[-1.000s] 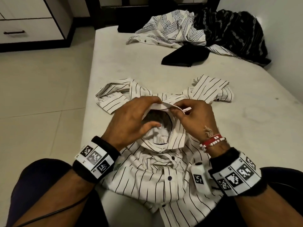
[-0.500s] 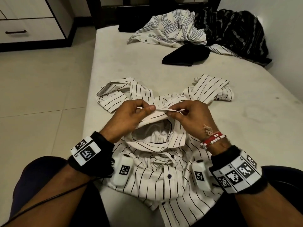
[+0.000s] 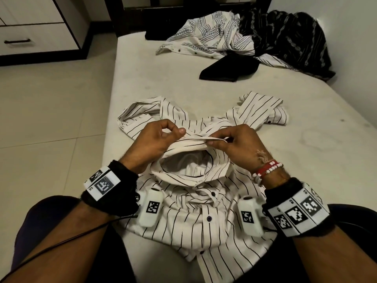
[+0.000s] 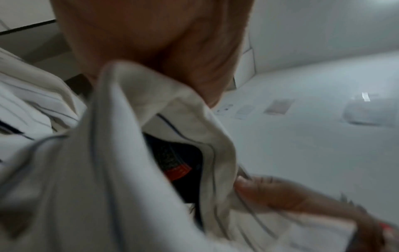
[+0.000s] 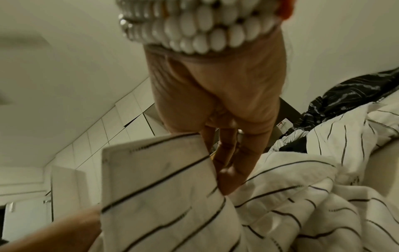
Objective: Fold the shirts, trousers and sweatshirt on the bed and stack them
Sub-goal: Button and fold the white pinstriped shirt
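The striped shirt (image 3: 195, 211) lay at the bed's (image 3: 306, 164) 6 o'clock edge, soft, light and limp. The left hand (image 3: 153, 144) and right hand (image 3: 236, 144) both pinched its collar (image 3: 195, 139), probably the stiffest hold.

The nearest shirt (image 3: 183, 213) is white with thin dark stripes, the bed (image 3: 155, 78) off-white, and a black garment (image 3: 228, 68) lies beyond.
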